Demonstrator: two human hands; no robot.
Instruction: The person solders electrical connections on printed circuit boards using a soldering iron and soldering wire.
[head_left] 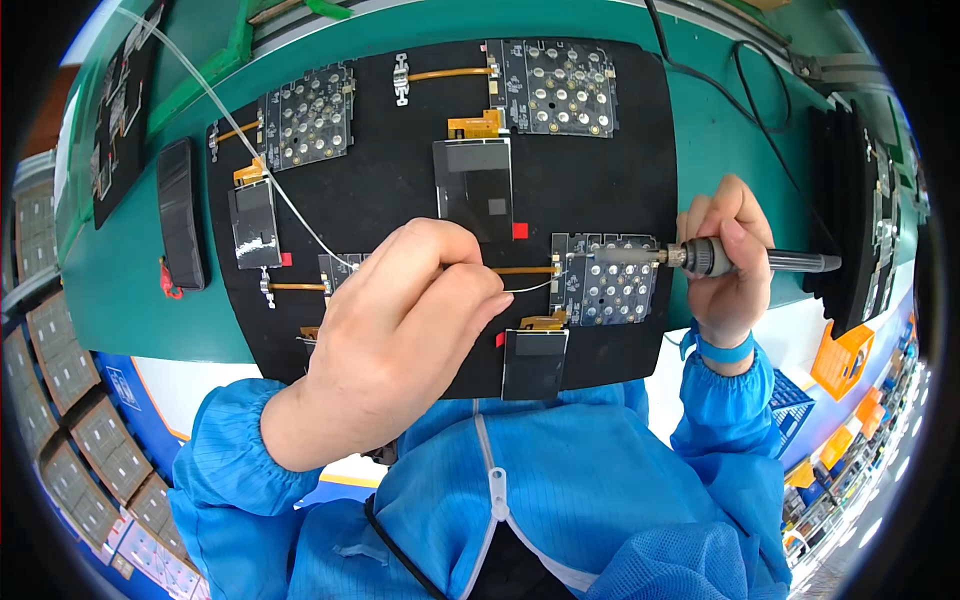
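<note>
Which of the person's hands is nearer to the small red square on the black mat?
Left. The left hand lies just beside the red square, below and to its left. The right hand, holding the soldering iron, sits farther off to its right.

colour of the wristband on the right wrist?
Blue. The wristband sits just below the right hand, above the blue sleeve cuff; clearest in the head view.

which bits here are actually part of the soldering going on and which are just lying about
In use:
- right hand holding the soldering iron
- left hand feeding the solder wire
- keypad board at the iron's tip, on the black mat

Lying about:
- upper right board
- upper left board
- black block on the green bench
- orange bins
</note>
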